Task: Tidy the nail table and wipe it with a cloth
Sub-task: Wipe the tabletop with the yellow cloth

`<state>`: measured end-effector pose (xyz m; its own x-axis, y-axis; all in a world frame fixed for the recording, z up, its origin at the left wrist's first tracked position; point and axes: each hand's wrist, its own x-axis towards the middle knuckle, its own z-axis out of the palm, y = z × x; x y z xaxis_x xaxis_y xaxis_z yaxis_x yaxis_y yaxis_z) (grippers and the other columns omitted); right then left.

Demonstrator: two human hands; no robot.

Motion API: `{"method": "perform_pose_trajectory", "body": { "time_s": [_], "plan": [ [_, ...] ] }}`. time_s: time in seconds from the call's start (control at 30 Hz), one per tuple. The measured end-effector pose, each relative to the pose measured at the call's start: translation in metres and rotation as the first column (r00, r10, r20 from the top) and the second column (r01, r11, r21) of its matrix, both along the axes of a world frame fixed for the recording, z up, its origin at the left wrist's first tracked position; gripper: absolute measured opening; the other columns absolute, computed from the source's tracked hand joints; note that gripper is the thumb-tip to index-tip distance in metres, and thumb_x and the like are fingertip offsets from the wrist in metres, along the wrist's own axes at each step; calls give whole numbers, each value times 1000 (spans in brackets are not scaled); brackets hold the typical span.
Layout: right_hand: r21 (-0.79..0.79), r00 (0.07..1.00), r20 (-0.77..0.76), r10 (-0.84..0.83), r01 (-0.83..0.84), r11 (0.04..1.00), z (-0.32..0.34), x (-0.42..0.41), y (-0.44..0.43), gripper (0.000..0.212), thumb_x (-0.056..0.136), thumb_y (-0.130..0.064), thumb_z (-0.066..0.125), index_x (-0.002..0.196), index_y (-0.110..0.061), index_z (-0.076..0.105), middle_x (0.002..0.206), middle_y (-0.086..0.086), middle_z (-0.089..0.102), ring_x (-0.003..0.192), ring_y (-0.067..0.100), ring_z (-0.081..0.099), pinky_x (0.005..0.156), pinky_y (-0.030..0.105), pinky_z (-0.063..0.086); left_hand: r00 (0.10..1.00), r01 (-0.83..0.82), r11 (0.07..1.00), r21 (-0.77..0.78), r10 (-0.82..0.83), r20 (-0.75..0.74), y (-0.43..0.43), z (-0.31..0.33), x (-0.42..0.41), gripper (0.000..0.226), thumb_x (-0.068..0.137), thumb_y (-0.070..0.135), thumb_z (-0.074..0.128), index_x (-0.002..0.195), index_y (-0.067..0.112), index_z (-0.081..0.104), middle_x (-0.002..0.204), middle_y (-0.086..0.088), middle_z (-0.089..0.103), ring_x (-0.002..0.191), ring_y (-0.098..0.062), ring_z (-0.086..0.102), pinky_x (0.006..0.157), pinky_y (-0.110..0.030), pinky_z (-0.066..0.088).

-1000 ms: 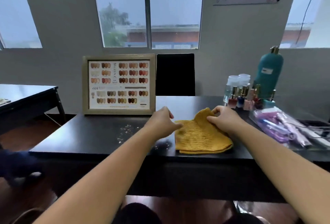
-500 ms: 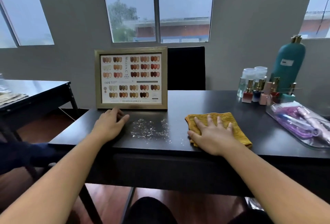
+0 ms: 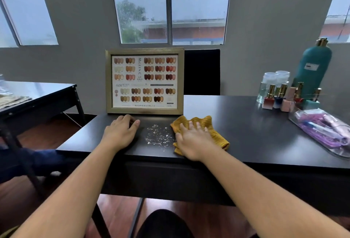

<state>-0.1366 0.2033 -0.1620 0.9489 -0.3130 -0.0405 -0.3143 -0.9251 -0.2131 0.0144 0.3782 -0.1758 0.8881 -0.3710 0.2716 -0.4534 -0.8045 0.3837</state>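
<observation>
Black table [image 3: 246,124] is carrying everything: left hand [image 3: 121,133] is resting palm-down, fingers loosely bent, holding nothing, just in front of the framed colour chart [image 3: 144,81]. White dust [image 3: 158,135] is lying between the hands. Right hand [image 3: 193,141] is pressing flat, fingers straight, on the yellow cloth [image 3: 216,135]. Polish bottles [image 3: 280,99] and a clear pouch [image 3: 325,133] are sitting far right.

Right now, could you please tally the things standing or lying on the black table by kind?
Framed colour chart: 1
Yellow cloth: 1
Tall teal bottle: 1
Clear bottles: 2
Nail polish bottles: 5
Clear case of tools: 1
Total: 11
</observation>
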Motion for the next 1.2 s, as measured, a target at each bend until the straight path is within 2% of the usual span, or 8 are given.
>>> {"method": "perform_pose_trajectory", "body": {
  "time_s": [0.17, 0.3, 0.33, 0.43, 0.6, 0.83, 1.07, 1.2],
  "plan": [
    [185, 999, 40, 21, -28, 982, 10, -16, -19, 53, 102, -34, 15, 151, -15, 16, 160, 6, 7, 147, 23, 3, 119, 45, 2, 990, 93, 987, -133, -106, -93, 19, 2, 13, 27, 94, 42, 44, 106, 22, 56, 118, -2, 59, 110, -20, 52, 96, -39, 40],
    [391, 983, 159, -96, 27, 920, 22, -11, -25, 39, 101, -24, 24, 115, -9, 56, 131, 14, 51, 132, 36, 38, 110, 49, 28, 988, 83, 977, -199, -106, -109, 27, 4, 18, 24, 94, 39, 45, 104, 22, 59, 114, -1, 62, 106, -20, 54, 94, -37, 41],
    [389, 982, 154, -107, 39, 920, 22, -4, -19, 38, 101, -24, 21, 111, -13, 56, 130, 11, 51, 134, 36, 36, 112, 51, 24, 991, 82, 981, -174, -99, -89, 25, 4, 17, 25, 94, 38, 45, 105, 20, 59, 115, -2, 61, 107, -20, 54, 94, -37, 42],
    [224, 995, 90, -43, 22, 974, 12, 21, 13, 51, 100, -31, 14, 141, -13, 38, 156, 10, 23, 145, 32, 14, 118, 52, 7, 996, 70, 987, -147, -78, -51, 20, 4, 16, 28, 96, 36, 42, 108, 17, 58, 116, -4, 60, 110, -22, 53, 91, -35, 40],
    [32, 992, -31, 119, -118, 992, 1, 36, 52, 57, 97, -48, 13, 151, -32, 5, 161, 4, -5, 146, 30, -9, 114, 53, -8, 995, 50, 977, -205, -67, -79, 29, 4, 19, 22, 95, 31, 46, 108, 21, 60, 116, 0, 61, 108, -18, 54, 91, -32, 40],
    [-125, 967, -81, 241, -249, 960, 9, 9, -5, 61, 88, -69, 16, 146, -50, 8, 159, -14, 7, 147, 15, 4, 116, 44, 3, 991, 95, 989, -115, -105, -84, 37, 0, 25, 25, 93, 35, 48, 113, 27, 61, 124, 5, 58, 117, -15, 51, 104, -38, 37],
    [-5, 995, -73, 71, -71, 997, 3, 37, 17, 61, 93, -61, 10, 150, -38, 4, 161, 1, -5, 146, 30, -9, 113, 57, -9, 994, 54, 991, -121, -65, -86, 33, 1, 27, 27, 95, 38, 41, 112, 29, 60, 125, 5, 58, 119, -17, 49, 103, -43, 37],
    [3, 987, -72, 146, -147, 989, 1, 58, 51, 61, 93, -59, 17, 149, -40, 3, 160, 5, -6, 146, 34, -10, 114, 57, -9, 989, 12, 977, -214, -42, -139, 32, 1, 26, 26, 96, 35, 40, 113, 27, 59, 124, 3, 59, 119, -19, 50, 104, -44, 37]
  ]
}}
